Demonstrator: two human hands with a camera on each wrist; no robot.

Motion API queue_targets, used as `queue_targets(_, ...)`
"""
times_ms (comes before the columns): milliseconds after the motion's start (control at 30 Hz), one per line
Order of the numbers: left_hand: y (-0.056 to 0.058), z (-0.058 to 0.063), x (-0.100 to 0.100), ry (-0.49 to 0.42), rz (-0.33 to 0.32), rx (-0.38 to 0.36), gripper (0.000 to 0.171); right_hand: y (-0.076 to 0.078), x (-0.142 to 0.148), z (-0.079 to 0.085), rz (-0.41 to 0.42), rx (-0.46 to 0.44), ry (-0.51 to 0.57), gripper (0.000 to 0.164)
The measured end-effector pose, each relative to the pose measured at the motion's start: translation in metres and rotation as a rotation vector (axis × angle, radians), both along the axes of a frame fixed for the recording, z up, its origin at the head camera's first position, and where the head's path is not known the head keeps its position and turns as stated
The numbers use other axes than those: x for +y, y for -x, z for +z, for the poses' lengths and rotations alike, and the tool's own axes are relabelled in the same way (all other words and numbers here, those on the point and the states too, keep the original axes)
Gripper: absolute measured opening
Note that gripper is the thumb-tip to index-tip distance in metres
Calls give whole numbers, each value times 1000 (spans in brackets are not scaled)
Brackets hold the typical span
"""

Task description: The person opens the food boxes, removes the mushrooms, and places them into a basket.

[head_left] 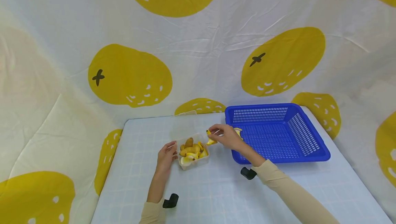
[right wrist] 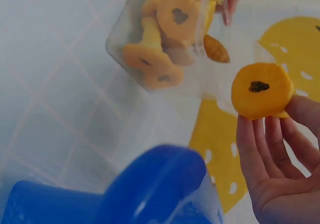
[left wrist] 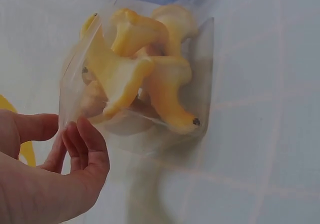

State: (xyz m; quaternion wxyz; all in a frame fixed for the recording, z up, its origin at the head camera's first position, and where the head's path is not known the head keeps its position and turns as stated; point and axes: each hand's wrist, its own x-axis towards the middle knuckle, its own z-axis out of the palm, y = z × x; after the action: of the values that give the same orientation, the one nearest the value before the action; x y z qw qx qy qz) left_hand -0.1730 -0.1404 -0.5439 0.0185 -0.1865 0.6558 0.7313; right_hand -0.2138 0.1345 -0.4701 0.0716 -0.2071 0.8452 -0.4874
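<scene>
A clear plastic box (head_left: 194, 163) with several yellow mushroom-shaped pieces (head_left: 192, 149) in it stands on the table. At its left side my left hand (head_left: 166, 156) pinches the box's edge between thumb and fingers, as the left wrist view shows. My right hand (head_left: 227, 136) holds a yellow mushroom-shaped piece (right wrist: 262, 91) by its edge, thumb against fingertips, just right of the box. A dark spot marks the face of that piece. Between the right hand and the blue basket's left wall, a pale yellow piece (head_left: 238, 132) shows partly behind the wrist.
A blue slotted plastic basket (head_left: 312, 121) takes up the right back of the table. Behind the box a clear lid (head_left: 185, 122) stands open. The pale checked tabletop (head_left: 139, 148) meets a hanging cloth (head_left: 198, 62) with yellow fruit prints.
</scene>
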Motion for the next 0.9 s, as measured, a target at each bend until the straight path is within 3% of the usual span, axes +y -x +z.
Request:
queue_targets(467,-3,6,-6,22,-48,-10,40,8,45,-1,-134,-245,153,40)
queue_targets(900,-3,8,-7,70,-70,-17,40,19,91,3,-220,-313,138,42)
